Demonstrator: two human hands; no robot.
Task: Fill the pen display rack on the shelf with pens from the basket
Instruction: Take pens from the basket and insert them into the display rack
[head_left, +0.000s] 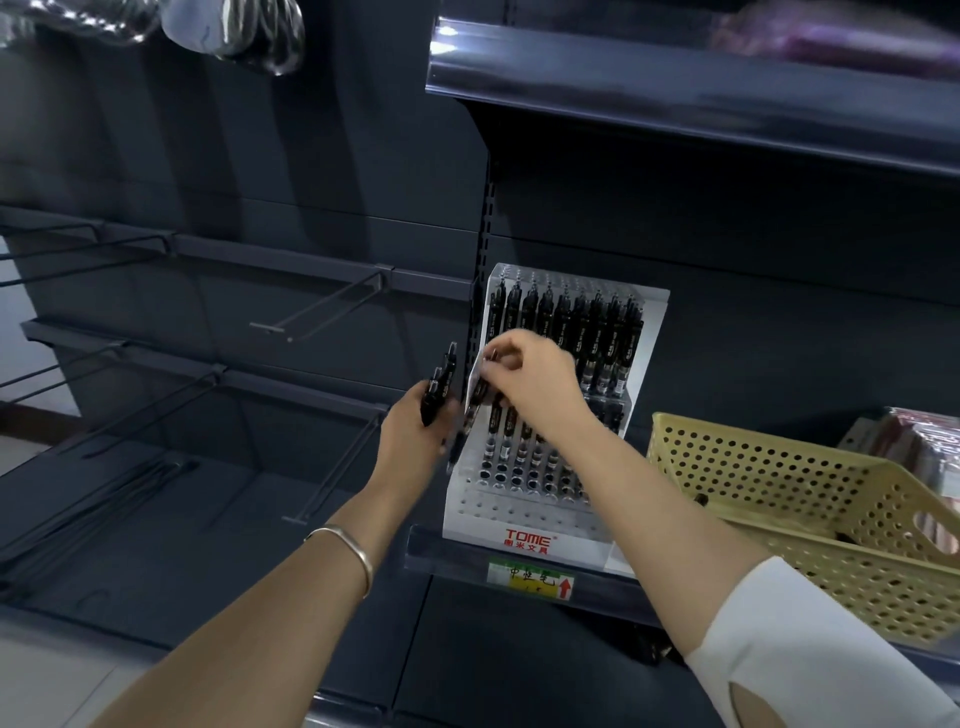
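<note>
A white stepped pen display rack (524, 512) marked TOME stands on the dark shelf. Its top tier is full of black pens (582, 332); the lower tier holds several pens, and its front rows of holes are bare. My left hand (415, 436) grips a small bunch of black pens (439, 382) just left of the rack. My right hand (530, 379) pinches one black pen (475, 402) by its top over the left end of the lower tier. The yellow perforated basket (769, 493) sits on the shelf right of the rack.
Empty wire peg hooks (317, 312) stick out of the panel to the left, some near my left forearm. An upper shelf (675, 98) overhangs the rack. Packaged goods (914, 441) lie behind the basket. A price label (530, 577) is on the shelf edge.
</note>
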